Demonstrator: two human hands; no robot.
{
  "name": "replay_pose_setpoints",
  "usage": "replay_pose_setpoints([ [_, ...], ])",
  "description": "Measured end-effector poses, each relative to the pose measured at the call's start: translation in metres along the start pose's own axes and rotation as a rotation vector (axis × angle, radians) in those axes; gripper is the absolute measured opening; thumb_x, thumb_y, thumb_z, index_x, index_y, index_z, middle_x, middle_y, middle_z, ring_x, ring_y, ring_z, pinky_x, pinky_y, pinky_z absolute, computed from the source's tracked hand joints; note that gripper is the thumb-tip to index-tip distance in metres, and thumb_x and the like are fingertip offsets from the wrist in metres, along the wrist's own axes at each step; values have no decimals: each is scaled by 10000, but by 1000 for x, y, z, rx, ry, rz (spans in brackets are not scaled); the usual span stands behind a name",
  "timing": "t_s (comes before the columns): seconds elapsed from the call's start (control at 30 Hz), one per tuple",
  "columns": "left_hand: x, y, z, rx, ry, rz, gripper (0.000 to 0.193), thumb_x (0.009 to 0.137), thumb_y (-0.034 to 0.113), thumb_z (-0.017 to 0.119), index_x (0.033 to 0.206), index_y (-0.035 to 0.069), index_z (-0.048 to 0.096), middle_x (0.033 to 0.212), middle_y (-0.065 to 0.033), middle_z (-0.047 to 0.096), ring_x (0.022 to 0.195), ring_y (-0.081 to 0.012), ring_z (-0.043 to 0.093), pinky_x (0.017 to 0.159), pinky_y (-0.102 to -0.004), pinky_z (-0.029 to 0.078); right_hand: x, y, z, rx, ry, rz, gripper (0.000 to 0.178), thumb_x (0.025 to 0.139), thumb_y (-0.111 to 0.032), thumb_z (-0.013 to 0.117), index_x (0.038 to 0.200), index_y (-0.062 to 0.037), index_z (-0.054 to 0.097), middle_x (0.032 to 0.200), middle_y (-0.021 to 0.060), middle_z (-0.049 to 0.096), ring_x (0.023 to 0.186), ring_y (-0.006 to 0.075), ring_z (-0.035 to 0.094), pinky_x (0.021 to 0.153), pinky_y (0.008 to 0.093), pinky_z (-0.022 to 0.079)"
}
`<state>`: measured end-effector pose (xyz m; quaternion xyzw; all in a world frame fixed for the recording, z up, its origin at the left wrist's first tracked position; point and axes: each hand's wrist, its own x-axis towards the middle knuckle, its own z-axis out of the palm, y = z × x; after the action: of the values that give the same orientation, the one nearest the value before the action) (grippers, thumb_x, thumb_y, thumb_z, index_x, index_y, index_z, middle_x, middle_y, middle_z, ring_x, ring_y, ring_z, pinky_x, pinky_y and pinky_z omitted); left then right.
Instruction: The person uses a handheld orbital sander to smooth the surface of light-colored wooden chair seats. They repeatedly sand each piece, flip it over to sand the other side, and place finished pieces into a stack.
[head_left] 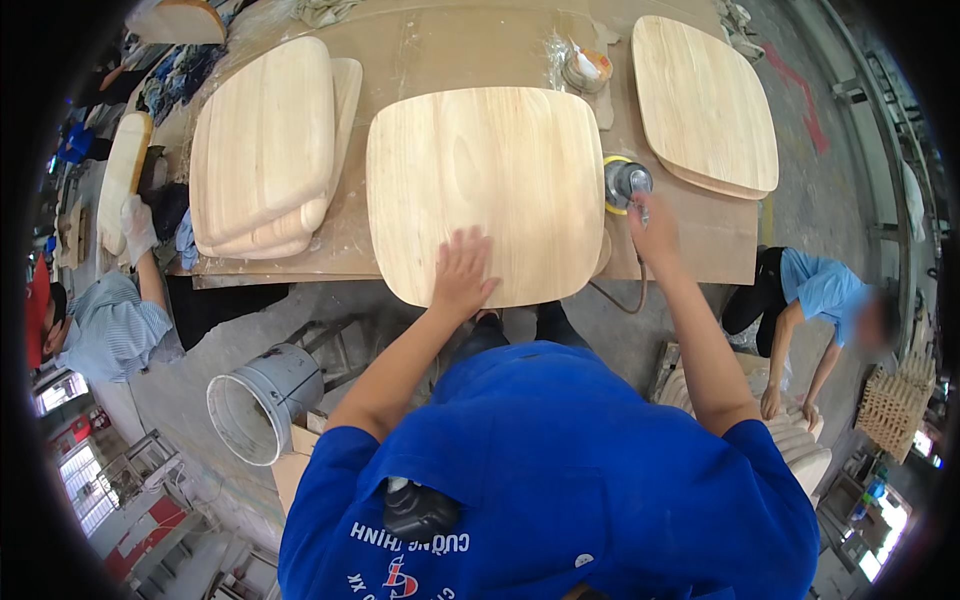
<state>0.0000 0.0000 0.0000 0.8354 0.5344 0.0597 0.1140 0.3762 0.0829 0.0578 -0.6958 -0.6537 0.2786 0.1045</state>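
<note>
A pale wooden panel with rounded corners (490, 150) lies flat before me, its near edge reaching past the table's edge. My left hand (463, 268) rests open on its near part, fingers spread and palm down. Just right of the panel stands a small round sander (626, 184) with a yellow rim and a metal lever. My right hand (655, 235) is at the sander's near side, over the lever. Motion smears its fingers, so I cannot tell whether they grip it. A hose (640, 290) hangs from there below the table edge.
Stacked wooden panels (265, 140) lie at the left, more panels (705, 105) at the far right. A roundish container (587, 70) stands behind on the cardboard-covered table (420, 45). A bucket (250, 410) is at lower left. Co-workers (115, 325) (820, 285) work on both sides.
</note>
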Motion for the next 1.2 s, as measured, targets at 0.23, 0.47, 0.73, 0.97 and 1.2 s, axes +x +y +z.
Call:
replay_pose_setpoints([
  [0.23, 68, 94, 12, -90, -88, 479, 710, 873, 430, 559, 1450, 64, 369, 1559, -89, 267, 1438, -320, 228, 1140, -493, 229, 40, -26, -5, -184, 158, 66, 769, 759, -168, 754, 1423, -209, 369, 1411, 239, 343, 1128, 402, 559, 902, 446, 502],
  [0.47, 81, 104, 14, -31, -160, 617, 681, 891, 426, 529, 1457, 86, 363, 1562, -34, 268, 1444, -262, 220, 1154, -449, 215, 40, 3, -1, 3, 121, 27, 766, 721, -39, 734, 1391, -223, 412, 1378, 229, 348, 1146, 417, 527, 933, 450, 483],
  [0.73, 122, 90, 3, -37, -144, 634, 677, 874, 416, 564, 1446, 102, 383, 1554, -48, 282, 1435, -260, 248, 1143, -453, 237, 9, 48, -13, -26, 172, 44, 773, 703, -29, 735, 1381, -215, 415, 1359, 243, 363, 1120, 450, 534, 919, 473, 486],
  [0.97, 177, 76, 4, -12, -144, 600, 677, 886, 427, 545, 1460, 120, 359, 1570, -64, 244, 1443, -298, 225, 1156, -481, 216, 6, 39, -19, 44, 132, 107, 765, 704, -38, 738, 1376, -211, 415, 1363, 236, 366, 1118, 453, 535, 913, 473, 490],
  [1.2, 203, 9, -23, 81, -72, 347, 714, 886, 444, 549, 1473, 105, 325, 1570, -112, 223, 1437, -350, 205, 1157, -506, 199, 6, 42, -18, 70, 142, 70, 756, 704, -20, 726, 1372, -197, 418, 1366, 259, 355, 1123, 460, 529, 915, 471, 489],
])
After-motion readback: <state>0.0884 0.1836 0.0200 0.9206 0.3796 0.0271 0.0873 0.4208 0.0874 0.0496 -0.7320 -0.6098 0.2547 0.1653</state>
